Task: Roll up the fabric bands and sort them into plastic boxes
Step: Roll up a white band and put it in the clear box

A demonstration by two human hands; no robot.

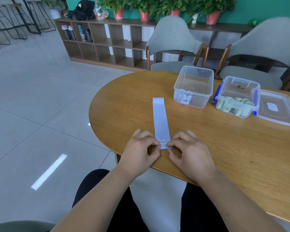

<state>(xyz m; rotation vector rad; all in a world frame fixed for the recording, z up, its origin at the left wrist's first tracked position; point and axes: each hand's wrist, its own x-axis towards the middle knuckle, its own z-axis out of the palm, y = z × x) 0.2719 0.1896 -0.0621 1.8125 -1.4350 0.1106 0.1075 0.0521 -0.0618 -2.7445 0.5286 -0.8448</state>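
Observation:
A pale lilac fabric band [160,119] marked "20 LB" lies flat on the wooden table [224,148], stretching away from me. Its near end is folded up a little. My left hand [141,151] pinches that near end from the left and my right hand [187,153] pinches it from the right. Behind it stands a clear plastic box [195,86] with a couple of rolled pale bands in its front corner. To the right, a blue-clipped box [238,97] holds several rolled green bands.
A clear lid [278,109] lies at the right table edge. Two grey chairs [174,42] stand behind the table, with a wooden shelf unit [107,44] and potted plants beyond. The table's rounded left edge drops to tiled floor.

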